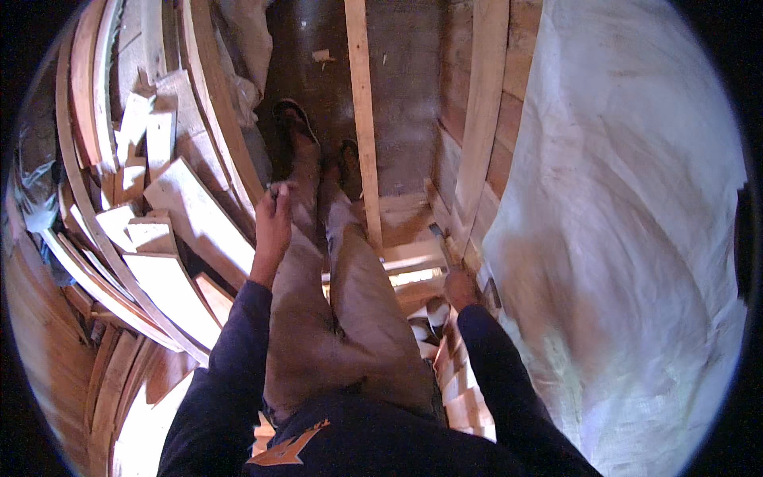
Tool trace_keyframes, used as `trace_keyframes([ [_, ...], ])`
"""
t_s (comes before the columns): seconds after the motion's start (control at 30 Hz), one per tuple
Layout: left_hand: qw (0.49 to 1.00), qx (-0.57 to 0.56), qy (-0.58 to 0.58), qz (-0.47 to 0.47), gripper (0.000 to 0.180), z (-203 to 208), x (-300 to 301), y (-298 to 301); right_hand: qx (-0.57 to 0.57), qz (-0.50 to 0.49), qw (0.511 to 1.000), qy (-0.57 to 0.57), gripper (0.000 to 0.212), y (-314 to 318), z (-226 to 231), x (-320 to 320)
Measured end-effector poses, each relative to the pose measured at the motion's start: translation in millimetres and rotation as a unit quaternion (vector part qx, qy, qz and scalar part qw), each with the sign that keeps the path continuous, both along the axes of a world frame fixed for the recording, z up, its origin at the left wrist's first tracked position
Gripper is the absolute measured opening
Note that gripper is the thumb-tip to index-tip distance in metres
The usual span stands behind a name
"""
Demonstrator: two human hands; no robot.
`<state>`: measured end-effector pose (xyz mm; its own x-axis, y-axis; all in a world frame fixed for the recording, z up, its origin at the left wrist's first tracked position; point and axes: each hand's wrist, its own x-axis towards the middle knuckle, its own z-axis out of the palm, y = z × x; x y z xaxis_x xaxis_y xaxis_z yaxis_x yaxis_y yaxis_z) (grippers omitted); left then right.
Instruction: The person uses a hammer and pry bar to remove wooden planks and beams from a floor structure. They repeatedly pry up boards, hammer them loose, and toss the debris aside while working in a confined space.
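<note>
My left hand [273, 226] is raised over my left leg, its fingers pinched together. A small dark piece shows at the fingertips, too small to name. Low on the right, my right hand [459, 288] is closed next to the plank wall [451, 175]. A dark narrow object [437, 231] sticks out just beyond that fist; whether the hand grips it, and what it is, I cannot tell. A long upright wooden strip [362, 103] runs down between the hands, past my right leg.
Many cut boards [199, 215] lie stacked and leaning on the left, some with ends jutting toward me. A large pale sheet [612, 199] hangs along the right. My feet stand on a dark floor [318, 79] with small scraps. A wooden crosspiece [413, 258] lies beside my right leg.
</note>
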<state>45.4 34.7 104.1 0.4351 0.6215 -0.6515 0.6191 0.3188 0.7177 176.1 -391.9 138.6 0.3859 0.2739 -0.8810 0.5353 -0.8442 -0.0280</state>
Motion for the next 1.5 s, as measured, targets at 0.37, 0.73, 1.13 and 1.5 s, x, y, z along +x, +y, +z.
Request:
trace_keyframes([
  [0.37,0.994,0.003,0.078,-0.08,0.036,44,12,27,0.025,-0.123,0.991,-0.045,0.024,28,2,-10],
  [0.73,0.965,0.058,0.038,-0.254,0.041,103,60,46,0.051,-0.545,0.836,-0.049,0.028,26,33,-112],
  [1.13,0.868,-0.065,0.042,-0.491,0.035,107,157,77,0.1,-0.863,0.494,0.008,0.03,118,95,-192],
  [1.5,0.464,0.039,-0.108,-0.879,0.036,75,245,36,0.214,-0.974,0.01,-0.067,0.023,253,72,-332],
])
